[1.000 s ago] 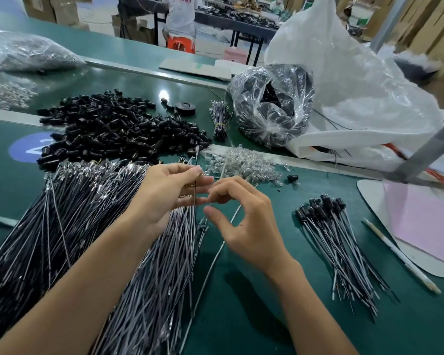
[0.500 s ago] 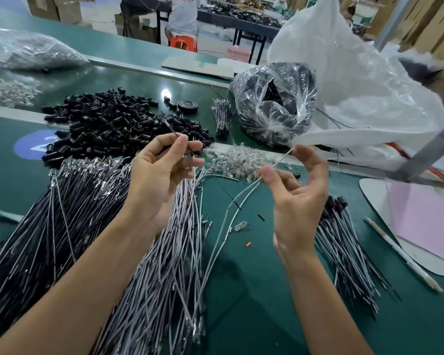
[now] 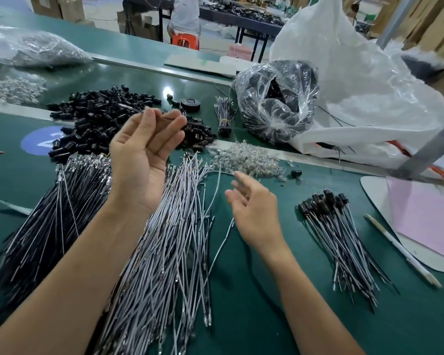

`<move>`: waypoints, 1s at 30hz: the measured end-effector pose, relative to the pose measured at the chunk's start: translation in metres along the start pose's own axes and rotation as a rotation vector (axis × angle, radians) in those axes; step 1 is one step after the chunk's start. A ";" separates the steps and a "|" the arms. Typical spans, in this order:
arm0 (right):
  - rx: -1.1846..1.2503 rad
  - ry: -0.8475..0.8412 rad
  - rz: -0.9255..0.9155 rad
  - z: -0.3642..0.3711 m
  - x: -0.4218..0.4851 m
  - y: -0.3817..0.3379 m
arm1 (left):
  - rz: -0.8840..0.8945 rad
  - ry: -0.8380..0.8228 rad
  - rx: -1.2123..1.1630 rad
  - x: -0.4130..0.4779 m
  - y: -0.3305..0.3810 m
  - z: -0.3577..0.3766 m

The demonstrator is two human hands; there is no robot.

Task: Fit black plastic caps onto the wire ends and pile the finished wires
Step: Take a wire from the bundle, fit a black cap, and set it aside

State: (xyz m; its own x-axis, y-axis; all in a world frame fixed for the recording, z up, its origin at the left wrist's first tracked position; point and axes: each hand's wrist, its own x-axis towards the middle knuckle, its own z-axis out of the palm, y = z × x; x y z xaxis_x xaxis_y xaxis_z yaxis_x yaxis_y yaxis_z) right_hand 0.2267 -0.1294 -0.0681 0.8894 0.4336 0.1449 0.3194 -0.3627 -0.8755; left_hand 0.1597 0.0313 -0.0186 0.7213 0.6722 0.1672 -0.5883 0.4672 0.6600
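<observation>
My left hand (image 3: 141,160) is raised with its palm toward me, over the near edge of the heap of loose black caps (image 3: 95,119). Its fingertips pinch a thin dark wire end (image 3: 162,117); the rest of that wire is hidden behind the hand. Lower down, my right hand (image 3: 254,211) hovers over the green table with relaxed fingers and holds nothing. A white wire (image 3: 217,193) lies just left of it. Uncapped grey-white wires (image 3: 169,247) are heaped in the centre and black wires (image 3: 44,226) at the left. The capped wires (image 3: 338,226) lie piled at the right.
A pile of clear connectors (image 3: 246,157) and one loose black cap (image 3: 296,172) lie beyond my right hand. Behind them stand a clear bag of black parts (image 3: 277,98) and a big white bag (image 3: 356,85). At the far right a pen (image 3: 400,249) lies beside a pink sheet (image 3: 426,213).
My right hand has dropped from its raised position toward the table and let go of the white wire. My left hand has stayed up, still pinching its wire end.
</observation>
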 end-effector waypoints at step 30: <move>-0.233 -0.401 0.118 0.052 -0.002 -0.052 | -0.077 -0.043 0.249 0.010 0.010 -0.024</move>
State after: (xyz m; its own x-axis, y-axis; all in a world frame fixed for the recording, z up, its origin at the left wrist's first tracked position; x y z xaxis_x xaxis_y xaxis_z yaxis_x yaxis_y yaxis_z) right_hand 0.1912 -0.0681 -0.0469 0.7426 0.6455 -0.1786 0.3291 -0.5839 -0.7421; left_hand 0.1522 0.0563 -0.0279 0.7781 0.6130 0.1371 -0.4274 0.3566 0.8308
